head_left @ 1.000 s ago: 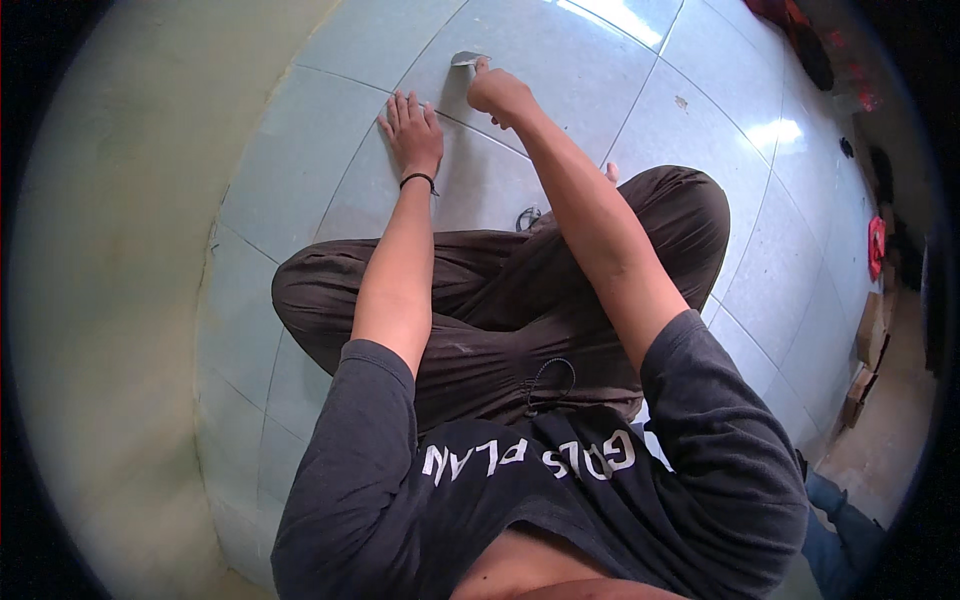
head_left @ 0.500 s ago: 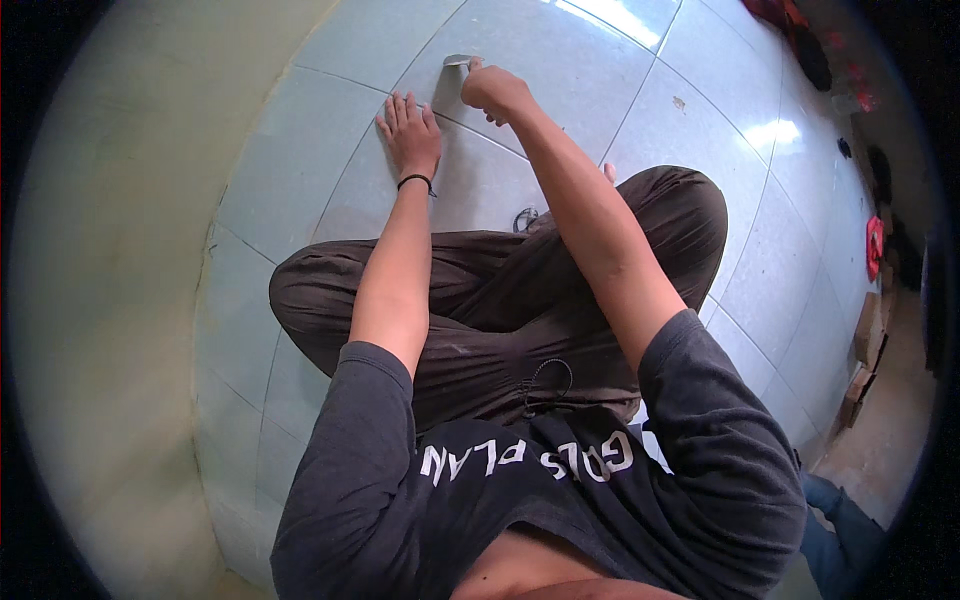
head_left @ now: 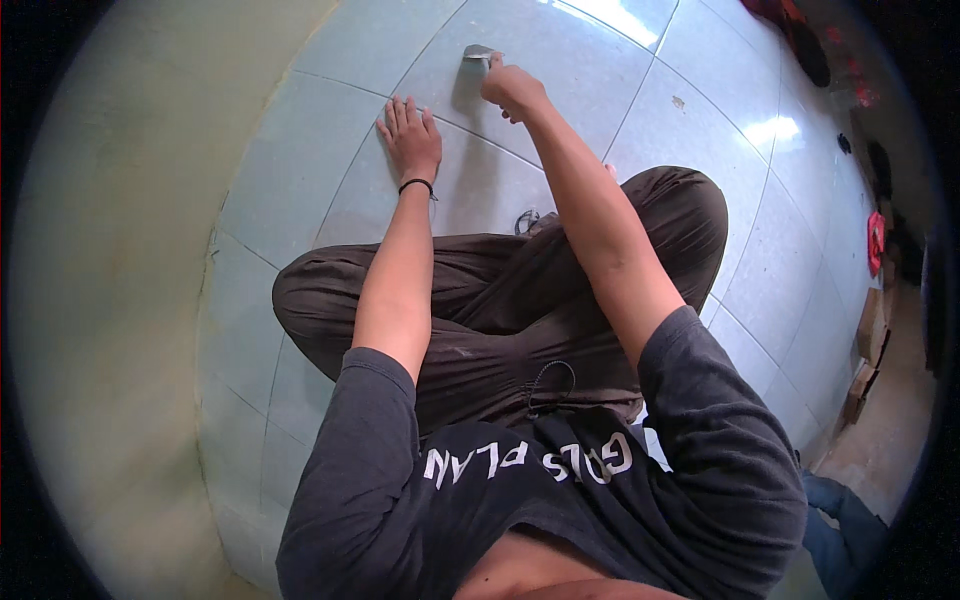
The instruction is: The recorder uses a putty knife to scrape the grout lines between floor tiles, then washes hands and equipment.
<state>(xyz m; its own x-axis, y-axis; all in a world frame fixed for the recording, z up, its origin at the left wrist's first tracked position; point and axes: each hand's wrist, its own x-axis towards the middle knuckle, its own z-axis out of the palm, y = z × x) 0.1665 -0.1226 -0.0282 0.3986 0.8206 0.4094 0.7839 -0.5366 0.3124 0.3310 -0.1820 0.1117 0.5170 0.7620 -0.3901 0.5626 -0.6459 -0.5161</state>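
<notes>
My left hand (head_left: 408, 140) lies flat on the pale tiled floor (head_left: 570, 70), fingers spread, holding nothing. A dark band circles that wrist. To its right and a little farther off, my right hand (head_left: 513, 93) is closed round the handle of a scraper (head_left: 482, 54) with a wide, flat grey blade. The handle is mostly hidden in my fist. Shadow falls on the tiles below the scraper; whether the blade touches the floor I cannot tell.
A plain wall (head_left: 120, 300) rises on the left. My crossed legs in dark trousers (head_left: 480, 270) fill the near middle. On the right lie a red item (head_left: 875, 243) and brown blocks (head_left: 873, 320). Blue cloth (head_left: 845, 525) shows at the lower right.
My right hand has moved slightly to the right with the scraper, and more of the flat blade shows. My left hand stays about where it was on the tiles.
</notes>
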